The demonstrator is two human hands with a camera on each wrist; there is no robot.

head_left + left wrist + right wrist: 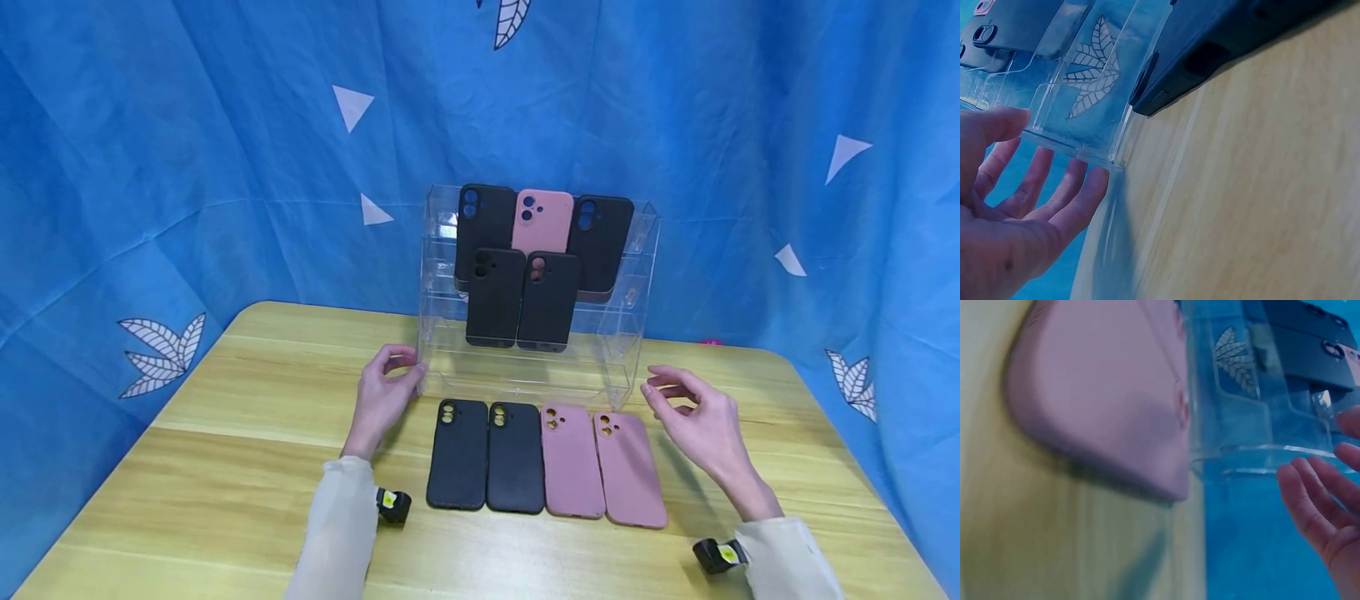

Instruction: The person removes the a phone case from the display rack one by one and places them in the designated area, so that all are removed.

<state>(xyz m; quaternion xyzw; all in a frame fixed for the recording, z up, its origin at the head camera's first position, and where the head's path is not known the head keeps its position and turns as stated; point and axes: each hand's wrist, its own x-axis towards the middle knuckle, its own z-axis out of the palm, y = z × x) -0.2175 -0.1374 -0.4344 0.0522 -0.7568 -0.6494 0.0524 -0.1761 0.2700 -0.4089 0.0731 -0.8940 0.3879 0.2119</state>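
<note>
A clear tiered display stand [536, 379] stands on the table, with black phone cases [495, 297] and one pink phone case [543, 218] propped on its tiers. At its left side is my left hand [384, 398], the fingertips touching the clear side wall and the fingers loosely bent. My right hand [697, 421] hovers just off the stand's right side, holding nothing, with fingers relaxed. In front of the stand lie two black phone cases [457, 454] and two pink phone cases [632, 469] in a row, camera cutouts toward the stand.
The wooden table [247, 467] ends in rounded back corners. Behind it hangs a blue curtain [225, 150] with white leaf and triangle prints. A small black camera sits on each wrist, beside the pale sleeves [337, 525].
</note>
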